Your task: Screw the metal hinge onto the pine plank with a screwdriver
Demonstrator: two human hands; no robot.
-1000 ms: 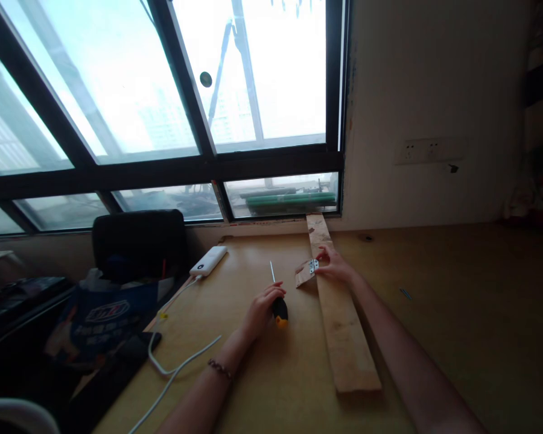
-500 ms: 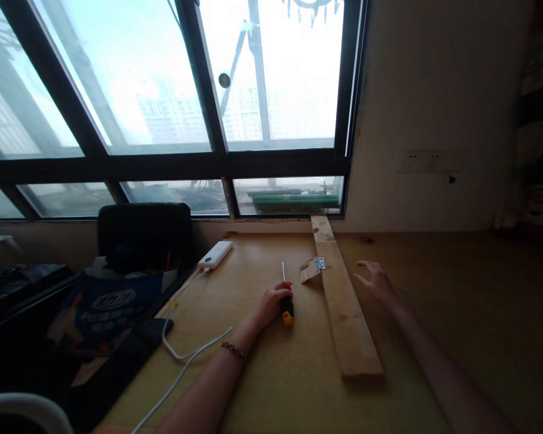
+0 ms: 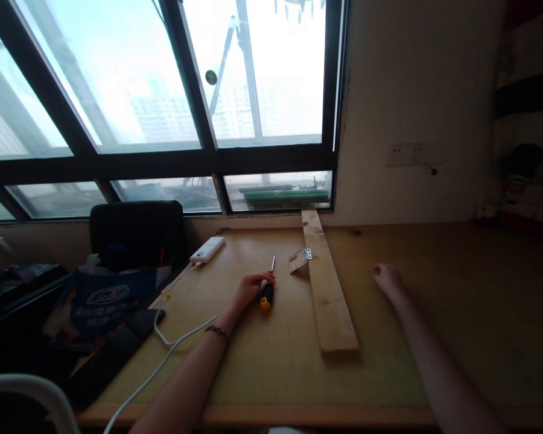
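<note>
My left hand [image 3: 252, 285] lies on the wooden table [image 3: 276, 374] with its fingers over the black and yellow handle of a screwdriver [image 3: 267, 288], whose metal shaft points toward the window. A long wooden plank [image 3: 326, 289] lies to its right, running away from me. A small wood piece with a metal hinge [image 3: 301, 259] sits against the plank's left side. My right hand [image 3: 386, 278] rests on the table right of the plank, fingers curled down, apart from the plank.
A white power bank [image 3: 207, 249] with a white cable [image 3: 172, 355] lies at the table's far left. A black chair [image 3: 138, 232] and a blue bag [image 3: 99, 301] stand left of the table. The window and a wall with sockets [image 3: 414, 154] are behind.
My right hand let go of the hinged wood piece, moved right across the plank and came down on the table. My left hand stayed on the screwdriver.
</note>
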